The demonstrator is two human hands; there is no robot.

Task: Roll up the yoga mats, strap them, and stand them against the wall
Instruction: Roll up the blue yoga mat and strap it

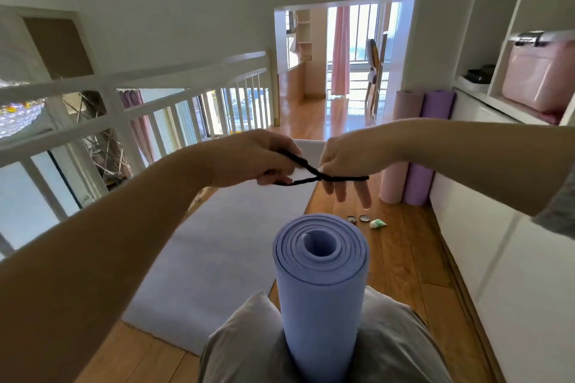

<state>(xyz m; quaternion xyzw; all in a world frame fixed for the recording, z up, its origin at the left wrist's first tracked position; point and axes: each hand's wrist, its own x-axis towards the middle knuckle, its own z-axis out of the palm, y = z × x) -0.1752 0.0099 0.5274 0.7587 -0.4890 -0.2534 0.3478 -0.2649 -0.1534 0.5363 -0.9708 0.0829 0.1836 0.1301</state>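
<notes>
A rolled blue yoga mat (320,283) stands upright between my knees, its spiral end facing up. Above it I hold a black strap (314,172) stretched between both hands. My left hand (258,157) pinches its looped end. My right hand (342,162) grips the other end, with three fingers hanging down. A flat grey-lilac mat (224,242) lies unrolled on the wooden floor to the left. Two rolled mats, one pink (396,146) and one purple (427,149), stand upright against the white cabinet on the right.
A white railing (149,109) borders the floor on the left. White cabinets and shelves (497,196) line the right wall, with a pink case (541,74) on a shelf. Two small round lids (357,218) and a green tube (377,223) lie on the floor by the cabinet.
</notes>
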